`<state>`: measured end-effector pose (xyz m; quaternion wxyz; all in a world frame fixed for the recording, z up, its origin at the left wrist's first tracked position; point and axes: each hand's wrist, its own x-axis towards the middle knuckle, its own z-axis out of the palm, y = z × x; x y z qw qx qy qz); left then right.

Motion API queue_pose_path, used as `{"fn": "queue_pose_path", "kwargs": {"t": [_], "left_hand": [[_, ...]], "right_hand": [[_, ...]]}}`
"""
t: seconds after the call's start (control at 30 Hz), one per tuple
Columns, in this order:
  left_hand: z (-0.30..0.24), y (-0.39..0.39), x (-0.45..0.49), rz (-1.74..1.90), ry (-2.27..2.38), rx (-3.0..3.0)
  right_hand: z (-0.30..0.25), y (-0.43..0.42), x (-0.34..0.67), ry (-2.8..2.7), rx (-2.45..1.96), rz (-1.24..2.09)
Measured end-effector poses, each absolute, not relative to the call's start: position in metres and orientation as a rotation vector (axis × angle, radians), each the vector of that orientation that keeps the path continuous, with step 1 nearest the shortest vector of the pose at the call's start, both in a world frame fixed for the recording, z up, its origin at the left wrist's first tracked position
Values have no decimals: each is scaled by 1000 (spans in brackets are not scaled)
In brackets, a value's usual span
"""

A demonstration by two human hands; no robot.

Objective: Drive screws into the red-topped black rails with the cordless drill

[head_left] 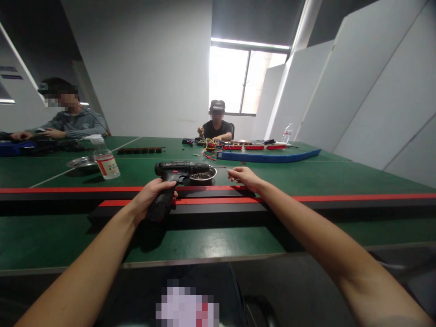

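Note:
My left hand (152, 193) is wrapped round the handle of a black cordless screwdriver (177, 175), whose body points right over a small metal bowl (203, 175) of dark screws. My right hand (243, 176) reaches forward just right of the bowl, fingers pinched together; whether anything small is in them I cannot make out. Both hands hover above a long black rail with a red strip (211, 200) lying across the green table (306, 175).
A clear plastic bottle (105, 160) and a metal plate (82, 162) stand at the left. A person at the far end works on coloured wires beside a long blue part (269, 157). Another person sits at the far left. White panels line the right.

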<state>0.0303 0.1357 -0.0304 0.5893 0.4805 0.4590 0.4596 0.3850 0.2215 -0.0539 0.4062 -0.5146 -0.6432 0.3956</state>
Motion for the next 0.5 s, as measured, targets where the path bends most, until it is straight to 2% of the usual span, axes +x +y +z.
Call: {"fn": "queue_pose_path", "kwargs": {"t": [0.5], "left_hand": [[-25, 130, 34, 1048, 1114, 1089]], "right_hand": [[-53, 219, 381, -1711, -1138, 1029]]}}
